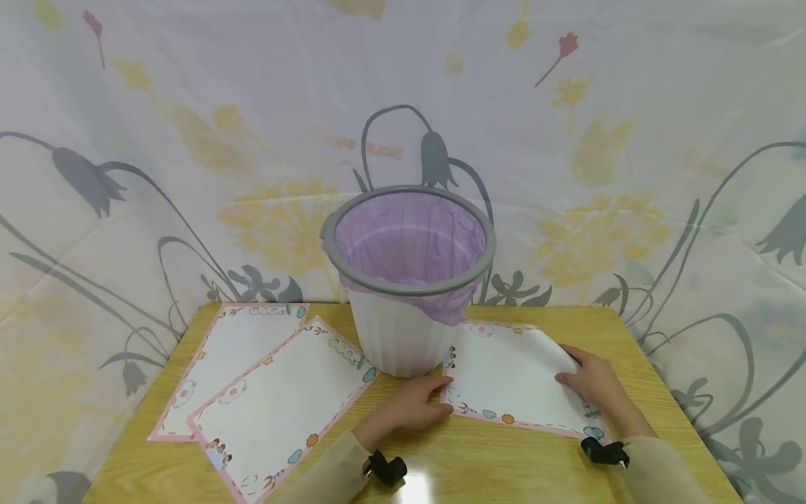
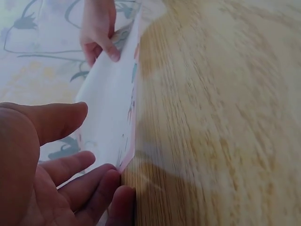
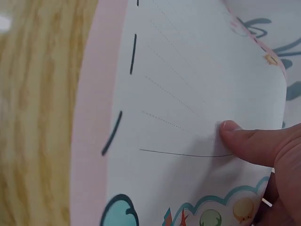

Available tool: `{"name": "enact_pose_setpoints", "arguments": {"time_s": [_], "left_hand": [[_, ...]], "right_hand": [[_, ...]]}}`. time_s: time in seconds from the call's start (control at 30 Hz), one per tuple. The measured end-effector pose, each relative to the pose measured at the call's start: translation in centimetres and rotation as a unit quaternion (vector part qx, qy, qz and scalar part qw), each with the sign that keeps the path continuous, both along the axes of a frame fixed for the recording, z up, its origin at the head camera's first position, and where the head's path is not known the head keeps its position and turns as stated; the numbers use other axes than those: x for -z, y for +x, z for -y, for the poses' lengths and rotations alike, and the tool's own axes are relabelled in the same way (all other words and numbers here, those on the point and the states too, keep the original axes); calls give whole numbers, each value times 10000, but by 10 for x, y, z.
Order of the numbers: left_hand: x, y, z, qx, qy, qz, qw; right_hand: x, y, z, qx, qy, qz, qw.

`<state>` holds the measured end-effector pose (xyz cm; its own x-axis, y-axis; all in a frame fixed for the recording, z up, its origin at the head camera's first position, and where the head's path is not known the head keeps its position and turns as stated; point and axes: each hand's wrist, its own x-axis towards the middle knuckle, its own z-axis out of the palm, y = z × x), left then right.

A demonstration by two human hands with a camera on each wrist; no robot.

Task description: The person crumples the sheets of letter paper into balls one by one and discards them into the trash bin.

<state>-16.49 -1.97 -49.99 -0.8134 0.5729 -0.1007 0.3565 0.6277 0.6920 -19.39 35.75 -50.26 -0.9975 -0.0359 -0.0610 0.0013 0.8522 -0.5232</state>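
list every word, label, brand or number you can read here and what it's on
No text is legible.
Backdrop: faint orange marks that may be lettering, too blurred to read.
Sheet right of the bin: drawings and ruled lines, no readable words.
Two left sheets: drawings, details too small to read.
Bin: no lettering visible.

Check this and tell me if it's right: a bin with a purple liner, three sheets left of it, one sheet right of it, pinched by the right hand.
Not three: the head view shows two sheets left of the bin. The rest stands: the liner is purple, and the right hand pinches the one sheet on the right.
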Motion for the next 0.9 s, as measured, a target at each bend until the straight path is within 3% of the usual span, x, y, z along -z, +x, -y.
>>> {"name": "enact_pose_setpoints", "arguments": {"time_s": [0.3,0.5,0.9], "left_hand": [[8,-1,-4,225,228,96,9994],[9,-1,-6,338,296,-35,9990],[6,3,-7,269,557,253,9978]], "right_hand": [[-3,15,10,-305,-264,-337,9986],[-5,20,11,-514,-422,-661,9956],[6,24,5,-397,-1596,-37,9864]]}}
